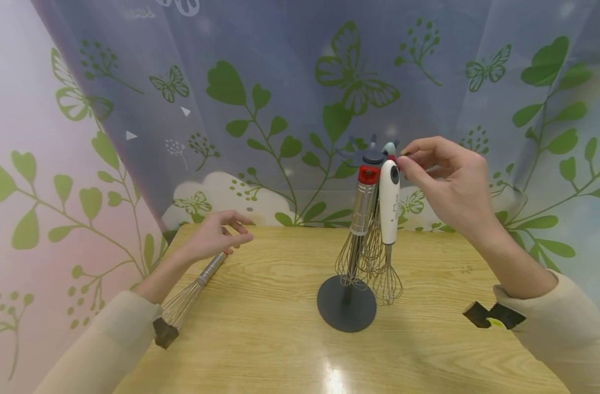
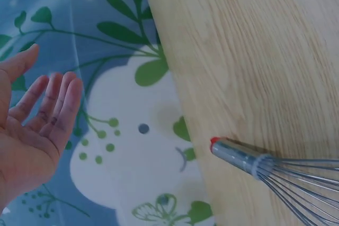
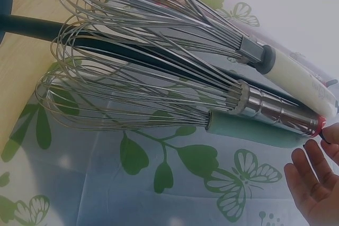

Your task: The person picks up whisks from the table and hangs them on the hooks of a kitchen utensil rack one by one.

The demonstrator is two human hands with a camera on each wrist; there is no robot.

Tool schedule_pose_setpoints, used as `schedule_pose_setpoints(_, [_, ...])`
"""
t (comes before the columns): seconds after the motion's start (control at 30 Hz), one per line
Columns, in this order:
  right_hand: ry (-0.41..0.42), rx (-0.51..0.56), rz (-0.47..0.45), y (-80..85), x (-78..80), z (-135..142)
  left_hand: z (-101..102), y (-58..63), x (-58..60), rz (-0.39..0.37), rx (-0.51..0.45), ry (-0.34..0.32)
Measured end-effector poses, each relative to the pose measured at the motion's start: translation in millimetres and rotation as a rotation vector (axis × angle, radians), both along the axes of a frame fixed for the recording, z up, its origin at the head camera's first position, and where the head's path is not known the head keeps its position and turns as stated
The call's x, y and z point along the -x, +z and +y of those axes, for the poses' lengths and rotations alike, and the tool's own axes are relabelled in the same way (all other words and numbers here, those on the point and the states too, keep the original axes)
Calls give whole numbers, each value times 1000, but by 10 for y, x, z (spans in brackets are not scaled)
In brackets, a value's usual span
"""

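My right hand [image 1: 449, 175] is raised at the top of a dark whisk stand [image 1: 346, 314]. Its thumb and forefinger pinch at the red end of a steel-handled whisk [image 3: 275, 110], mostly hidden behind others in the head view. Beside it hang a white-handled whisk [image 1: 390, 202] and a mint-handled whisk [image 3: 254, 129]. Another red-ended steel whisk [image 1: 362, 205] hangs on the near left side. My left hand [image 1: 216, 235] hovers with relaxed fingers, holding nothing; a steel whisk [image 2: 238, 157] with a red end lies on the table near it.
The wood-grain table [image 1: 260, 328] runs back to a printed curtain [image 1: 290, 82] with leaves and butterflies. Grey hooks [image 1: 373, 153] spread from the stand's top. The lying whisk's wires reach under my left sleeve [image 1: 117, 323] in the head view.
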State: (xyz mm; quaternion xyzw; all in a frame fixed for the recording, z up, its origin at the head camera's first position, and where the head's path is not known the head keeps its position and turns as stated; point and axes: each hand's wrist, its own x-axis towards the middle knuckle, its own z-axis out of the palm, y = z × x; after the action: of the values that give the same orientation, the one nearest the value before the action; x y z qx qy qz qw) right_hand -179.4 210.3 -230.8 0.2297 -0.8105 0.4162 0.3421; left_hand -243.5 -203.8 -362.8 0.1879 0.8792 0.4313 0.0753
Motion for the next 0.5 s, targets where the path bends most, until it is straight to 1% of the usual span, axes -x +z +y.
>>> schedule_pose_setpoints(0.17, [1, -1, -1, 5, -1, -1, -111, -94, 65, 14, 38, 33])
schedule_pose_setpoints(0.27, [1, -1, 0, 5, -3, -1, -160, -136, 101, -1, 60, 57])
schedule_pose_setpoints(0.5, [-1, 1, -4, 1, -8, -3, -235, -242, 167, -35, 83, 82])
